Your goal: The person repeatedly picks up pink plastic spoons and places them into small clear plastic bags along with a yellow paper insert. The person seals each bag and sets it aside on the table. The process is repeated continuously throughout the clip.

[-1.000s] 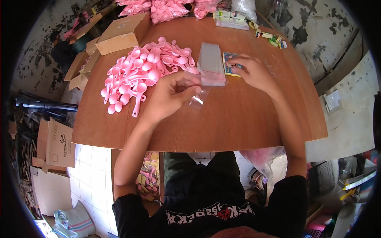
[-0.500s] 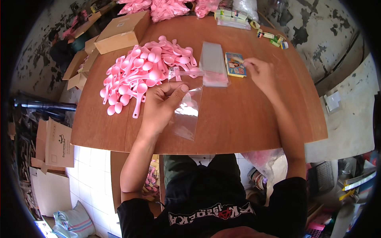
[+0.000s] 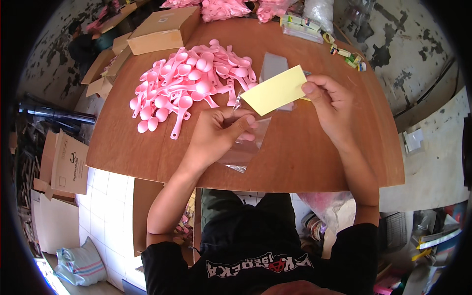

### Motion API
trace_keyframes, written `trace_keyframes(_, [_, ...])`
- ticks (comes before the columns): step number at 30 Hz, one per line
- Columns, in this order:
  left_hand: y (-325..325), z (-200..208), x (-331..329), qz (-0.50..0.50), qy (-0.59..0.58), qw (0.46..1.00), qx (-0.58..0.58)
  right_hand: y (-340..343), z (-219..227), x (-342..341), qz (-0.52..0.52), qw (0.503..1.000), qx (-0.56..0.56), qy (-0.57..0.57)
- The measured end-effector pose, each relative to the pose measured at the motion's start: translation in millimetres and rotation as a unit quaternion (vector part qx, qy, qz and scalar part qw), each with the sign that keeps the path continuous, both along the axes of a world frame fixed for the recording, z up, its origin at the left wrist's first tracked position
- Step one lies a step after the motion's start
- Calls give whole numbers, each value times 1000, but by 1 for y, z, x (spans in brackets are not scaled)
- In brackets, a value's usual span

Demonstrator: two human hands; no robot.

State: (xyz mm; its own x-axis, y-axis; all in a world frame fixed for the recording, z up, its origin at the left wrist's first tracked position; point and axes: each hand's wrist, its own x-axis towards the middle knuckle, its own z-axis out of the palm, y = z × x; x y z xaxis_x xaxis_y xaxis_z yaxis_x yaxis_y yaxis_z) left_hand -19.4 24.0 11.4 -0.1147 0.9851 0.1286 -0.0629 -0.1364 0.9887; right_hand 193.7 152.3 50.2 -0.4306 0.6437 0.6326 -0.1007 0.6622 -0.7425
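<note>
My left hand (image 3: 216, 132) is closed on a clear plastic bag (image 3: 253, 140), pinched near its upper end between thumb and fingers. The rest of the bag slants down over the brown table. A plain pale-yellow card (image 3: 275, 91) is gripped at its right end by my right hand (image 3: 332, 101). Its lower left corner is close to the bag's upper end; whether they touch I cannot tell. Behind the card lies a stack of clear bags (image 3: 274, 64), partly covered. The card stack beside it is mostly hidden. Left of my hands is a heap of pink measuring spoons (image 3: 191, 73).
A closed cardboard box (image 3: 164, 29) stands at the table's far left. Bagged pink items (image 3: 226, 10) line the far edge. Small yellow-green rolls (image 3: 351, 58) lie far right. The wooden table (image 3: 314, 157) ends just before my body.
My right hand has come back left and nearer from the card stack with a yellow card in it. My left hand, still with the bag, has shifted slightly right. The view has shifted a little.
</note>
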Motion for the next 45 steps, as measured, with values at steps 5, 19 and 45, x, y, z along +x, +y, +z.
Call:
trace_keyframes(5, [-2, -7, -5, 5, 73, 997, 16, 2, -5, -1, 27, 996, 31, -85])
trace_keyframes(19, [-9, 1, -2, -17, 67, 997, -28, -7, -5, -2, 23, 993, 81, -85])
trace_keyframes(45, [-35, 9, 36, 35, 263, 952, 156, -46, 16, 5, 266, 895, -3, -359])
